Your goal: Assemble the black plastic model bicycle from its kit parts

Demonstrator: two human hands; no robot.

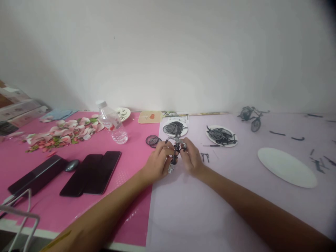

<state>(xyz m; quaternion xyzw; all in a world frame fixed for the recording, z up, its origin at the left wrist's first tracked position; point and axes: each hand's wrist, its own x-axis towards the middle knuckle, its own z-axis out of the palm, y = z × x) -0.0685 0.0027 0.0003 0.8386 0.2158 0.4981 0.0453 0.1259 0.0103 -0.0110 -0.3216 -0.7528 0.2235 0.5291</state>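
Observation:
Between my two hands, just above the pale sheet, is a partly built model bicycle point(173, 157) with silver handlebars and a clear piece at its near end. My left hand point(159, 161) is closed round its left side, fingers curled. From the right, my right hand point(193, 158) pinches it near the handlebar; some fingertips are hidden. Dark spoked wheels point(152, 140) lie just left of my left hand. Beyond the hands, a white plate point(186, 132) carries black wheels and parts. A second plate point(235, 142) at the right holds more. Small black frame pieces point(205, 157) lie beside my right hand.
An assembled model bicycle point(251, 115) stands at back right, near a bare white oval plate point(286, 168) and scattered black parts point(319, 163). Leftward are a water bottle point(112, 122), petal-like pieces point(70, 131), phones point(90, 174) and a dark oblong box point(38, 175). A wall closes the back.

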